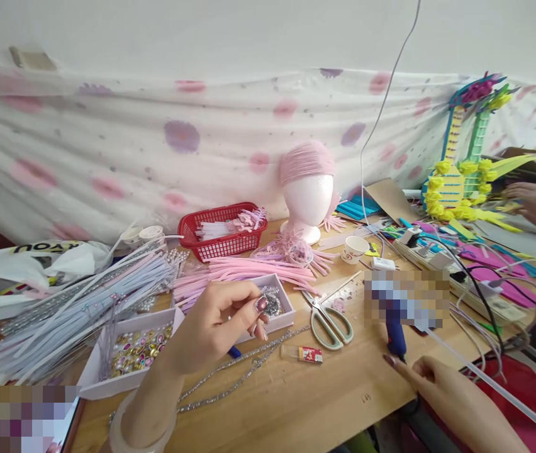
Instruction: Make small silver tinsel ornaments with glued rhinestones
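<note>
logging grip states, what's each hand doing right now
Left hand: fingers pinched shut over the small white box; what it pinches cannot be told.
Right hand: open, holding nothing, forefinger by the blue glue gun.

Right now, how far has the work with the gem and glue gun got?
Done: the foam head already wears a pink wrapped cap. In hand: the left hand pinches a gem; the right hand reaches for the blue glue gun. Left: the gem is not yet glued on anything; pink stems lie loose.

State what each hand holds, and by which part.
Left hand: fingertips pinched, contents too small to tell. Right hand holds nothing; fingertip at the glue gun handle.
</note>
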Demonstrator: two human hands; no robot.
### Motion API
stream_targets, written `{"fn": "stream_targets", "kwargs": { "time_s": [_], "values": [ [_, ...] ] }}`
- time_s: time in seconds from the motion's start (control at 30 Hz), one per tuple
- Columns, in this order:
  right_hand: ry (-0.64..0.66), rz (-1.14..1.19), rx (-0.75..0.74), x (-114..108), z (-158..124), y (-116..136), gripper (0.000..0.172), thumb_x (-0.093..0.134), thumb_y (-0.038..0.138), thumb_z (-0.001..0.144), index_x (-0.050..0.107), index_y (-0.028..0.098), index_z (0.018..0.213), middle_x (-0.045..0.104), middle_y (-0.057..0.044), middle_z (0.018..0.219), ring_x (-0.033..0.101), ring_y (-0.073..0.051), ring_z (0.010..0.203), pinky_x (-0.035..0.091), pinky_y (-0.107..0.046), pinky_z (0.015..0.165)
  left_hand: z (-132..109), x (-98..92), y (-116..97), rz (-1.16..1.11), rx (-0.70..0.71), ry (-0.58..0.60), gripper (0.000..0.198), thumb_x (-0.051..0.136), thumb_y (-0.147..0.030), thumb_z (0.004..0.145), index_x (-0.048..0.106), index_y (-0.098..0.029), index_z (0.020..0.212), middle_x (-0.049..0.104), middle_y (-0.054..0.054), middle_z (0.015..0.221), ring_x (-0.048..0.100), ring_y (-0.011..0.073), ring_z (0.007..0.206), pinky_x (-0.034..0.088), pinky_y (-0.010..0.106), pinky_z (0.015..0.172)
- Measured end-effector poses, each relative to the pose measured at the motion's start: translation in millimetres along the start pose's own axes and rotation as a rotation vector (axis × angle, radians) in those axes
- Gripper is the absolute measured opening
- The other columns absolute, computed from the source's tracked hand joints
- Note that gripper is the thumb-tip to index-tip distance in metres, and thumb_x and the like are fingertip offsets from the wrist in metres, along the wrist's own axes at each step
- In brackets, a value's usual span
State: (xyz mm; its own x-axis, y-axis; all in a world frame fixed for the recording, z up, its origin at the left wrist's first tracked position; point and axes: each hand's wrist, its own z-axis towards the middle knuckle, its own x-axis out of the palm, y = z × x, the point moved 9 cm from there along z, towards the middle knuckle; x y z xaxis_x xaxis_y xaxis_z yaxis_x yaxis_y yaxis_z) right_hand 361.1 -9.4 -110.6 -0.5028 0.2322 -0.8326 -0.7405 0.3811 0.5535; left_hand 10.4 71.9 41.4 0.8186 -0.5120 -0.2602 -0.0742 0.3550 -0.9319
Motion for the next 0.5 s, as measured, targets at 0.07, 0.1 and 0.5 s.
{"fn": "stream_targets", "kwargs": {
  "time_s": [0.07, 0.1, 0.5],
  "values": [
    [0.259, 0.048, -0.199, 15, -25, 39, 0.051, 0.071, 0.065, 0.072, 0.055, 0.022, 0.05, 0.059, -0.001, 0.049, 0.058, -0.021, 0.047, 0.043, -0.03, 0.044, -2, 2.2, 1, -0.057, -0.021, 0.019, 0.026, 0.05, -0.024, 0.096, 0.056, -0.017, 0.072, 0.063, 0.0, 0.065, 0.066, 0.0113, 0.059, 0.05, 0.019, 0.056],
    [0.342, 0.108, -0.32, 18, -38, 67, 0.046, 0.072, 0.06, 0.075, 0.057, 0.022, 0.054, 0.059, 0.0, 0.052, 0.058, -0.019, 0.049, 0.044, -0.028, 0.046, -3, 3.8, 1, -0.079, -0.031, 0.033, 0.026, 0.05, -0.024, 0.096, 0.056, -0.017, 0.072, 0.063, 0.0, 0.065, 0.066, 0.0117, 0.06, 0.05, 0.02, 0.056],
    [-0.318, 0.622, -1.105, -34, -88, 254, 0.039, 0.078, 0.035, 0.083, 0.065, 0.025, 0.119, 0.054, -0.005, 0.109, 0.057, -0.019, 0.103, 0.051, -0.031, 0.09, -11, 20.8, -14, -0.003, -0.005, 0.122, 0.029, 0.048, -0.024, 0.095, 0.06, -0.015, 0.071, 0.068, 0.004, 0.062, 0.063, 0.0118, 0.057, 0.046, 0.019, 0.053]
  ]
}}
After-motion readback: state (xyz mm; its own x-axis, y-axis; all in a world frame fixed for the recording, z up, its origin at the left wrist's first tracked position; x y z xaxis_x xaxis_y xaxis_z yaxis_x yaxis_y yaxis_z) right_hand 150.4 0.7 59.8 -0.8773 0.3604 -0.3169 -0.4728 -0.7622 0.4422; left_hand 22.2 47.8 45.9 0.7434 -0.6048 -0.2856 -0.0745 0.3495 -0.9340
